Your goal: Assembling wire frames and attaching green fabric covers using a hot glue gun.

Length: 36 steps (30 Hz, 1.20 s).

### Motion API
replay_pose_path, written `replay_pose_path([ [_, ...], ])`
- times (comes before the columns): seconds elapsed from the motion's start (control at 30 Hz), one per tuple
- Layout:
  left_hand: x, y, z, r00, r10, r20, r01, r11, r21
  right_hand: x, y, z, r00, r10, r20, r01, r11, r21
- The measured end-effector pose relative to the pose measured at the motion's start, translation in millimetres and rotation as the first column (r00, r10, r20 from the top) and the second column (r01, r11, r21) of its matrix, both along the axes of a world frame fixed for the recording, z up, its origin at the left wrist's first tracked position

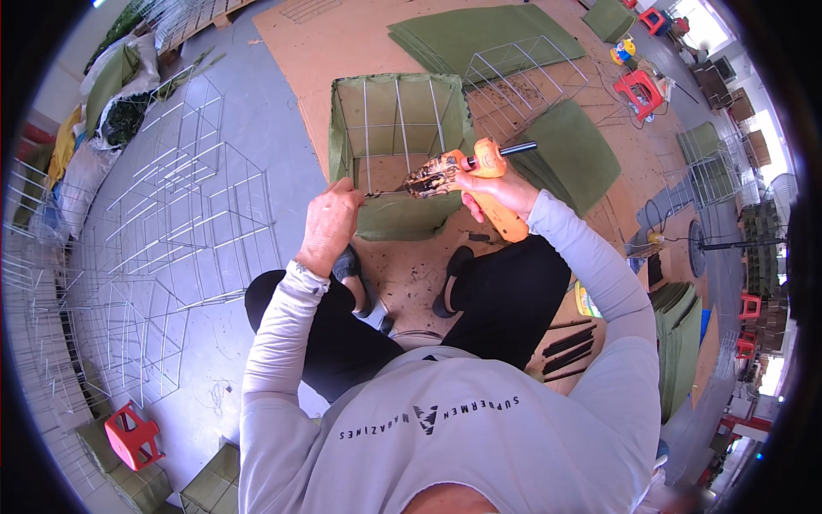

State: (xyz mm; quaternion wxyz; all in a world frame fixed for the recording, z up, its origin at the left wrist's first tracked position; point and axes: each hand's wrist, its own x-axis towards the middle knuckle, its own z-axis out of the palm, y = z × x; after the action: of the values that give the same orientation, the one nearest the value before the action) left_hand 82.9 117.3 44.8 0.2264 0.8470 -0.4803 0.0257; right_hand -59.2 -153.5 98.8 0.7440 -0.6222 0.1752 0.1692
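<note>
A box of green fabric over a wire frame stands on the cardboard just beyond my feet, its open top toward me. At its near left rim, the fingers of my left hand are closed in a pinch on the fabric edge. My right hand grips an orange glue gun by its handle. A dark glue stick juts from the gun's back end. Its front is coated in brown and black residue, and the nozzle points left over the near rim, close to my left fingers. Whether the tip touches the fabric I cannot tell.
Brown cardboard covers the floor ahead. Stacked green sheets, a bare wire frame and more green fabric lie beyond the box. Many wire frames spread leftward. Black sticks lie by my right leg. Red stools stand around.
</note>
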Motion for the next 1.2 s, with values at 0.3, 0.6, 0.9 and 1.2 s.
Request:
replay_pose_path([
  [0.3,3,4,1,1.000,0.005,0.015,-0.006,1.000,0.025,-7,-4,5,0.999,-0.013,-0.036,0.013,1.000,-0.006],
  [0.6,10,8,-2,1.000,0.008,-0.004,-0.008,1.000,0.016,-9,-9,8,0.998,-0.010,-0.061,0.007,0.999,-0.041],
  [0.9,11,10,-3,1.000,0.008,0.018,-0.009,0.999,0.032,-10,-9,9,0.998,-0.045,-0.047,0.040,0.995,-0.094],
  [1.2,-6,-8,-5,0.987,-0.052,0.152,0.048,0.998,0.035,-7,-7,6,0.997,-0.063,-0.054,0.059,0.995,-0.082],
])
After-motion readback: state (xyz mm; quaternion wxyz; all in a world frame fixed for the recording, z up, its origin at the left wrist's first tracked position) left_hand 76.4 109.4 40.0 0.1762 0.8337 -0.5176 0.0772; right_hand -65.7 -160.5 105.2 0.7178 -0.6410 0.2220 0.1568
